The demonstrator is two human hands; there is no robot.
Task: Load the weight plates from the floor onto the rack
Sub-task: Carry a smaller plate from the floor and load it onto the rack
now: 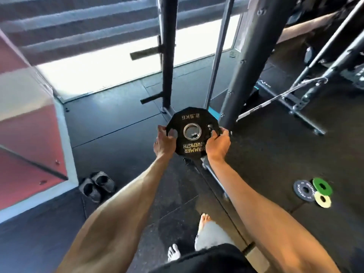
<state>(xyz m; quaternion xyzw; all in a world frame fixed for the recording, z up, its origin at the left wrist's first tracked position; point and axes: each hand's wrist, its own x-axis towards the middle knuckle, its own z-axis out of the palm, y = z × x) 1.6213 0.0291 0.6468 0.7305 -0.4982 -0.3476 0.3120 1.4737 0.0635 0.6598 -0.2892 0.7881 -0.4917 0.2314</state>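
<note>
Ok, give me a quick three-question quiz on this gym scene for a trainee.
1. True or false: the left hand and right hand both hold the black plate.
2. The black plate's marking reads: A) 2.5KG B) 10KG C) 20KG.
3. How many plates lie on the floor mat at right?
Key: 1 true; 2 A; 3 three: the grey plate, green plate, yellow plate.

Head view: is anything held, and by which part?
The black plate, gripped at opposite rims: left hand on its left edge, right hand on its right edge, thumbs over the face.
</note>
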